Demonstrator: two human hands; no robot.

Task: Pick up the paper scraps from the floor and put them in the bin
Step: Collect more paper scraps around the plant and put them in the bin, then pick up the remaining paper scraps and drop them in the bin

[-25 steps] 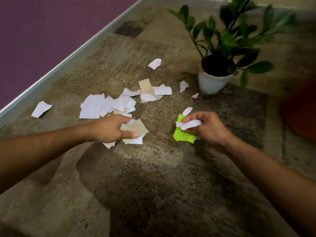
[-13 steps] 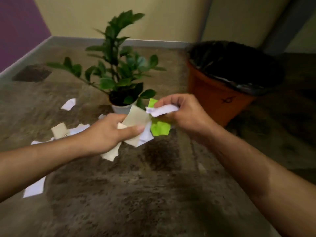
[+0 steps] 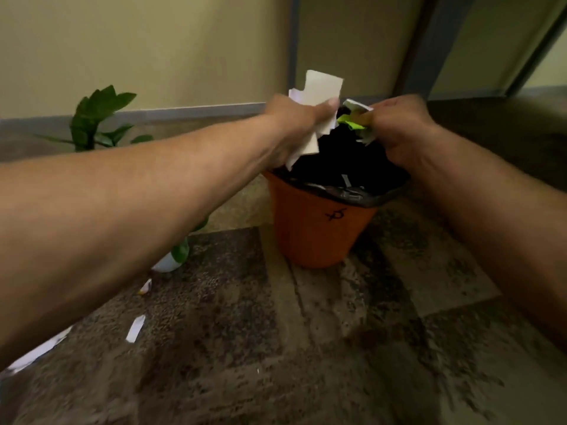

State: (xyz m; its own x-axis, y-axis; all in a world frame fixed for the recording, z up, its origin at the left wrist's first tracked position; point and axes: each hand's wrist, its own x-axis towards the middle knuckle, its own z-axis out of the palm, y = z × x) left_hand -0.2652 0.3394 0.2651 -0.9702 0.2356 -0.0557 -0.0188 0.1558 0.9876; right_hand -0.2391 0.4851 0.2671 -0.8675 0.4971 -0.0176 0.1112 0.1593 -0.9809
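Above the open mouth of the orange bin, both hands were raised with their loads of paper. The left hand gripped a bundle of white and cream scraps, its thumb pressed across the front of them; one large cream piece stood up above the fingers and a white strip hung down below the palm toward the bin's rim. The right hand was curled tightly round a crumpled wad of lime-green and white paper, which poked out on the thumb side, just beside the left hand's bundle. Both loads were held over the black liner that was folded over the bin's rim, and a pale scrap showed inside it. The bin stood on the patterned brown carpet and bore a small black mark on its wall. To its left a potted plant in a white pot was largely hidden behind the left forearm. A few white scraps on the floor lay near the lower left, well apart from the bin.
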